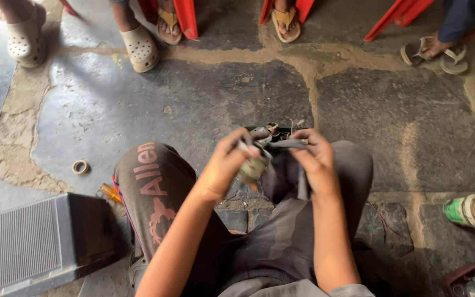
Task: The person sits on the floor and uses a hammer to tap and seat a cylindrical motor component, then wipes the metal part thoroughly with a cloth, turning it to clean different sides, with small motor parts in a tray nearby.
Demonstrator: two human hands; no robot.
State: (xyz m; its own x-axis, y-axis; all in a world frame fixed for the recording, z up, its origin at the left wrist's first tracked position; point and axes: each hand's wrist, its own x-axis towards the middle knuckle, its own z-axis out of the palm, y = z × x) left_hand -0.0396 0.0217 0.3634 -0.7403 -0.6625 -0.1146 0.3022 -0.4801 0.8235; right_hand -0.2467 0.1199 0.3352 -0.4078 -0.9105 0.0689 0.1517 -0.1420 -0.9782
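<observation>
A dark tray [284,132] beyond the knees holds small metal bits, mostly hidden by the hands. The left hand [224,168] pinches a small greenish part [252,168]; the right hand [317,162] pinches a grey cloth [290,144].

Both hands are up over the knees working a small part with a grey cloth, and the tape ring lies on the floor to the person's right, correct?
Not quite: in the head view the tape ring lies to the person's left. Both hands, left and right, do hold the small part and grey cloth.

Rough matt stone floor [138,110]; soft grey cloth [290,144]; dull, grimy metal part [253,168]; ribbed plastic casing [12,242].
</observation>
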